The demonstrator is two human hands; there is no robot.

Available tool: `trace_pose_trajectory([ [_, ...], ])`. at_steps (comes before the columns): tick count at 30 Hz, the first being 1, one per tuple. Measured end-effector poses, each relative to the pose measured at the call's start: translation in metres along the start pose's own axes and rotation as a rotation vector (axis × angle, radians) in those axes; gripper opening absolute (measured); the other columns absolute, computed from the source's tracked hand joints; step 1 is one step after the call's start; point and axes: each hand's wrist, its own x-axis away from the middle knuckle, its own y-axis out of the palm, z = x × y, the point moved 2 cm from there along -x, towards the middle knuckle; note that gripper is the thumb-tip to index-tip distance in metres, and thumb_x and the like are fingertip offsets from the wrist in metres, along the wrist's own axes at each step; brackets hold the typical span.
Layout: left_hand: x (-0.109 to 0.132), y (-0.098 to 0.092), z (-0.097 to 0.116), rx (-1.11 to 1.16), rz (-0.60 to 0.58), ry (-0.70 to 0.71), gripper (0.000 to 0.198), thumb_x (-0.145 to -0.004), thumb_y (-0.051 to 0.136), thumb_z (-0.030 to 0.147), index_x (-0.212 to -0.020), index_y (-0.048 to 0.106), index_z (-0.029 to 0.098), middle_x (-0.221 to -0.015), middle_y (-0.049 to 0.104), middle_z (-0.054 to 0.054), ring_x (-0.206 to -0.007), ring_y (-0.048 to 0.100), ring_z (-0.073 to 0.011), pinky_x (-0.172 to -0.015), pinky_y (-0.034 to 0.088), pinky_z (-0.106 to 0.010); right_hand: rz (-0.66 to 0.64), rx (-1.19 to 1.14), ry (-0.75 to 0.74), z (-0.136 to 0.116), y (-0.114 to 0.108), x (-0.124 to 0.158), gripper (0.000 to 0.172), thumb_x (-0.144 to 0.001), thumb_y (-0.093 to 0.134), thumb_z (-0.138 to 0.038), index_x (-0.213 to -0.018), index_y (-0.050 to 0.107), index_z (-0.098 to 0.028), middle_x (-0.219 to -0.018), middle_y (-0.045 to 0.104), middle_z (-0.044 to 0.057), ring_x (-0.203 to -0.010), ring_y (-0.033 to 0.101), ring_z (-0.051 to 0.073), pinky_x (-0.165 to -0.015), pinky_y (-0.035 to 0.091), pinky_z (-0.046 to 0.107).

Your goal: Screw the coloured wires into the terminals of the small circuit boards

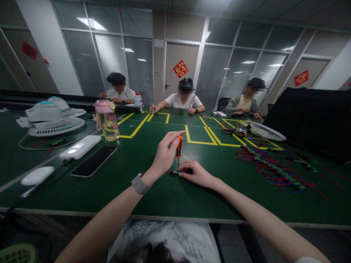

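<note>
- Hand, left (165, 152): fingers bent over the top of the handle, thumb closed against its side; grips 1 screwdriver (179, 147), orange and black, shaft near upright. Watch (141, 183) on the wrist.
- Hand, right (199, 174): fingers curled, thumb and fingertips at the circuit board; whether they pinch it or only press it down, cannot tell.
- Circuit board (174, 172), 1, small, green, wired: flat on the table (115, 204), below the left hand and at the right fingertips; screwdriver tip appears to meet it.
- Progress, as judged: tool placed and board steadied, so work on this piece seems under way; turning or pressing at the tip appears unfinished. Any screw is too small to make out.
- Wired boards (274, 168), bundled: well right of the right hand, untouched; finished or waiting, cannot tell.
- Phone (94, 161), dark screen up: left of the left hand.
- White device (80, 147) with cable: beyond the phone, farther left.
- Bottle (110, 126), pink lid: ahead and left of the left hand.
- Fans (56, 128), 2, white: farther left.
- Yellow tape (201, 143) outlines: ahead of both hands.
- Co-workers (187, 101), 3: seated across, well beyond both hands.
</note>
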Motion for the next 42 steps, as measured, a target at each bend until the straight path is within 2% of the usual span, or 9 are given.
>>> trace_pose_trajectory([
  [3,0.0004,0.0017,-0.0003,0.077,-0.018,-0.026,0.028,-0.094,0.048,0.025,-0.117,0.064,0.02,-0.108,0.066,-0.008,-0.098,0.064,-0.0175,-0.087,0.05,-0.03,-0.003,0.004,-0.005,0.0001,0.0001,0.0,0.014,-0.083,0.065,-0.019,-0.093,0.073,-0.015,-0.088,0.065,0.007,-0.082,0.061,0.017,-0.08,0.05,0.032],
  [10,0.0002,0.0001,0.0005,-0.073,0.068,0.05,0.012,-0.086,0.063,0.026,-0.093,0.071,0.021,-0.092,0.059,-0.003,-0.084,0.058,-0.0139,-0.075,0.048,-0.025,0.005,0.0,-0.007,0.002,0.0009,0.0,0.012,-0.083,0.065,-0.02,-0.092,0.072,-0.015,-0.088,0.066,0.007,-0.083,0.061,0.018,-0.081,0.05,0.033],
  [15,-0.0009,-0.0003,-0.0014,-0.039,0.012,-0.005,0.03,-0.096,0.043,0.025,-0.113,0.067,0.023,-0.109,0.061,-0.006,-0.099,0.059,-0.0156,-0.088,0.047,-0.028,0.0,0.01,0.002,0.0005,0.0004,-0.0001,0.013,-0.083,0.065,-0.02,-0.093,0.072,-0.015,-0.089,0.065,0.007,-0.082,0.061,0.018,-0.081,0.05,0.033],
  [19,0.0007,0.0017,-0.0034,0.088,-0.01,-0.04,0.031,-0.096,0.044,0.026,-0.121,0.062,0.021,-0.115,0.064,-0.007,-0.099,0.064,-0.017,-0.089,0.049,-0.03,-0.004,0.011,0.001,0.0007,0.0004,0.0001,0.013,-0.083,0.065,-0.019,-0.093,0.072,-0.015,-0.089,0.065,0.007,-0.082,0.061,0.018,-0.08,0.05,0.033],
  [28,-0.0008,-0.002,-0.0002,-0.075,0.082,0.038,0.012,-0.085,0.064,0.023,-0.093,0.072,0.02,-0.092,0.06,-0.003,-0.085,0.06,-0.0143,-0.077,0.049,-0.025,0.007,0.022,-0.008,0.0011,0.0008,0.0002,0.013,-0.082,0.065,-0.019,-0.092,0.072,-0.015,-0.088,0.066,0.007,-0.081,0.061,0.018,-0.079,0.049,0.032],
  [30,-0.0013,-0.0021,0.0001,-0.072,0.068,0.021,0.015,-0.088,0.059,0.025,-0.096,0.072,0.021,-0.095,0.059,-0.004,-0.087,0.06,-0.0141,-0.077,0.048,-0.025,0.009,0.022,-0.007,0.001,0.0008,-0.0003,0.012,-0.082,0.065,-0.019,-0.092,0.072,-0.015,-0.088,0.066,0.007,-0.081,0.061,0.018,-0.079,0.05,0.032],
  [34,-0.0014,0.0005,0.0006,0.038,-0.008,-0.001,0.028,-0.096,0.044,0.023,-0.111,0.068,0.023,-0.115,0.062,-0.006,-0.106,0.06,-0.0164,-0.095,0.045,-0.03,0.005,0.034,-0.009,0.0007,0.0004,-0.0005,0.012,-0.083,0.065,-0.019,-0.092,0.072,-0.015,-0.088,0.066,0.007,-0.082,0.062,0.018,-0.079,0.05,0.032],
  [36,-0.0012,0.0019,-0.0003,0.118,-0.024,-0.038,0.028,-0.095,0.045,0.024,-0.115,0.065,0.021,-0.118,0.064,-0.007,-0.104,0.064,-0.0168,-0.094,0.047,-0.031,-0.003,0.04,-0.01,0.0007,0.0004,-0.0002,0.013,-0.083,0.065,-0.019,-0.093,0.072,-0.015,-0.088,0.066,0.007,-0.083,0.062,0.018,-0.08,0.049,0.032],
  [42,-0.0009,0.0001,-0.0022,0.041,0.08,-0.024,0.017,-0.085,0.064,0.025,-0.099,0.07,0.019,-0.093,0.066,-0.004,-0.085,0.064,-0.0144,-0.076,0.05,-0.025,-0.001,0.029,-0.004,0.0016,0.0008,0.0003,0.013,-0.083,0.065,-0.018,-0.093,0.072,-0.015,-0.089,0.065,0.007,-0.083,0.062,0.017,-0.08,0.05,0.032],
])
